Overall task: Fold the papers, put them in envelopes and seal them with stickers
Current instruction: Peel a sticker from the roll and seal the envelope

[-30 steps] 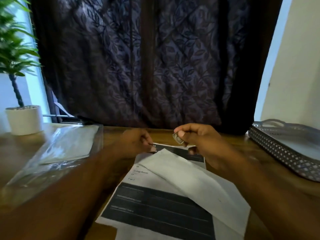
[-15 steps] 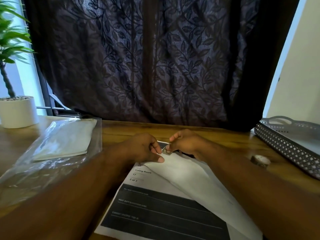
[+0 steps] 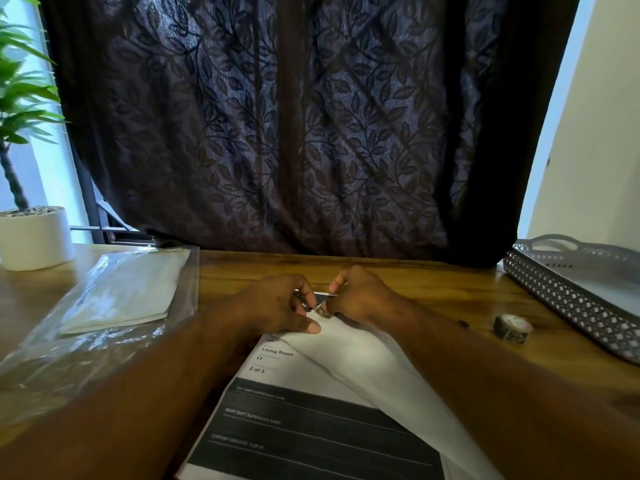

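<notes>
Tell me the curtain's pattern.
Dark purple curtain with a leafy vine pattern, clearest in the head view.

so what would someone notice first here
The right hand pinches a small patterned sticker at the far end of a white envelope mid-table, while the left hand rests its thumb on that envelope. A dark leaf-patterned curtain fills the back. A sticker roll sits on the table to the right, near a grey tray.

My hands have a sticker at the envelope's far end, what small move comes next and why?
Probably press the sticker down onto the envelope: the right hand pinches it at the envelope's far end, and the left hand has its thumb resting on the envelope beside it.
</notes>
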